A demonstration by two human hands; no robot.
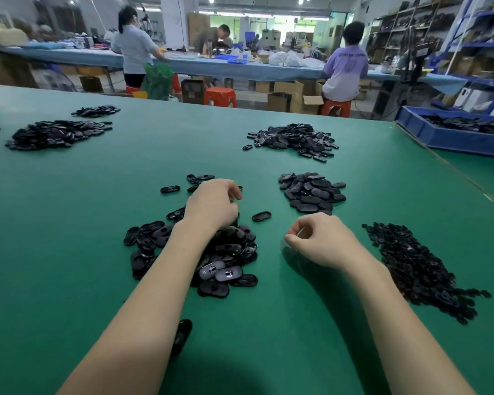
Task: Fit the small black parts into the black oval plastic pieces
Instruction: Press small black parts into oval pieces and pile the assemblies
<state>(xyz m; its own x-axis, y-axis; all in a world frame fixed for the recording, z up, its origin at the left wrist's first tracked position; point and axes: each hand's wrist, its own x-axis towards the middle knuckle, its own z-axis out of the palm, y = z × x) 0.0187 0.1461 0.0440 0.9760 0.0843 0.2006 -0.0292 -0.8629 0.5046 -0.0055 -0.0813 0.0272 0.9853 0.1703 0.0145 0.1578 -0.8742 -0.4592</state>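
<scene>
Lying heaped on the green counter [69, 223] just under the left forearm is a pile of black oval pieces [223, 252], some turned hollow side up; the left hand [211, 205] hangs over the far edge of this pile with its fingers curled downward, and whether they pinch a piece cannot be told, since the fingertips are hidden behind the hand; a few loose oval pieces [170, 189] lie scattered just beyond it, and a single oval piece [261, 216] sits apart to the right of the hand; the right hand [320, 240] hovers low over bare counter right of the pile, fingers curled in with thumb and forefinger close together, nothing clearly visible between them; to its right a long spread of small black parts [419, 269] runs from far to near; beyond the right hand sits a compact heap of oval pieces [311, 192], and farther still a wider heap [294, 139]; two more heaps [57, 134] lie at the far left; a blue tray [439, 138] holding dark parts stands at the far right edge; people work at a long table [226, 68] in the background.
</scene>
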